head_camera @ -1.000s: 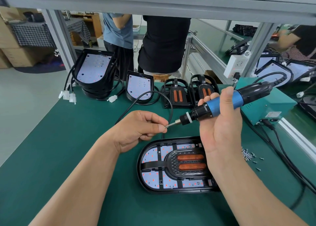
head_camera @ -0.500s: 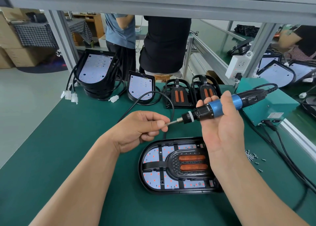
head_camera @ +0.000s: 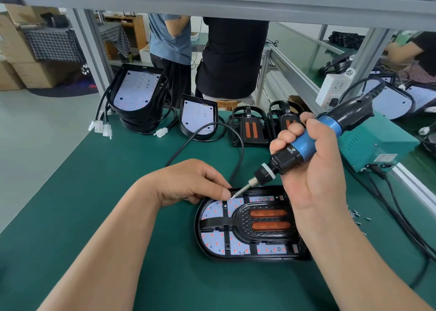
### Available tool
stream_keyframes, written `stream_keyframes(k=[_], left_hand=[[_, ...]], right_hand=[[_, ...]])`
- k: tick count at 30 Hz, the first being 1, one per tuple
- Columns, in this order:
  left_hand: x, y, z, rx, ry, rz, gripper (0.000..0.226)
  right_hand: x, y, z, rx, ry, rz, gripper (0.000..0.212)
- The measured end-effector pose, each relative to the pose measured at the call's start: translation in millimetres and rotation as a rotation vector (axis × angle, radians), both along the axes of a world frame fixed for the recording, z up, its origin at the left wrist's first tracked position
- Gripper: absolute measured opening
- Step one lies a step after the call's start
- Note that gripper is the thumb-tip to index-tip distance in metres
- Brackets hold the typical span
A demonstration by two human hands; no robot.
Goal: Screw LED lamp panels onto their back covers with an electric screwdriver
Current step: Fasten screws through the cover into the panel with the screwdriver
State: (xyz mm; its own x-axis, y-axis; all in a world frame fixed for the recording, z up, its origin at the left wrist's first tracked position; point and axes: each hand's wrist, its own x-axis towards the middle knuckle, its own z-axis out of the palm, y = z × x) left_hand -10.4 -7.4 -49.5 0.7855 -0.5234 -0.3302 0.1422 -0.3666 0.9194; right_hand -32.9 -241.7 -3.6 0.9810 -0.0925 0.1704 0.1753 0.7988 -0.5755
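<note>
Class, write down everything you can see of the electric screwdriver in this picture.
The electric screwdriver is a slim tool, seemingly plastic: black rear body, blue grip band, black nose, white collar, metal chuck, thin bit. A black cable leaves its rear. It tilts, bit pointing down-left at the upper left of the lamp panel. The right hand wraps round the blue grip. The fingertips of the left hand meet the bit's tip, and any screw there is too small to tell.
</note>
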Motion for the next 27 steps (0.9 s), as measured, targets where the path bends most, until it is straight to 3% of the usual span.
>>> stream_keyframes(k=[12,17,27], left_hand=[[4,4,-2,0.01,-0.112,0.144,0.034],[4,2,-2,-0.004,-0.1,0.145,0.038],[4,2,-2,-0.012,-0.099,0.139,0.025]], right_hand=[[-17,17,3,-0.245,-0.158,0.162,0.021],[-18,22,-1,-0.289,-0.176,0.183,0.029],[-19,27,-5,-0.34,-0.216,0.22,0.027]])
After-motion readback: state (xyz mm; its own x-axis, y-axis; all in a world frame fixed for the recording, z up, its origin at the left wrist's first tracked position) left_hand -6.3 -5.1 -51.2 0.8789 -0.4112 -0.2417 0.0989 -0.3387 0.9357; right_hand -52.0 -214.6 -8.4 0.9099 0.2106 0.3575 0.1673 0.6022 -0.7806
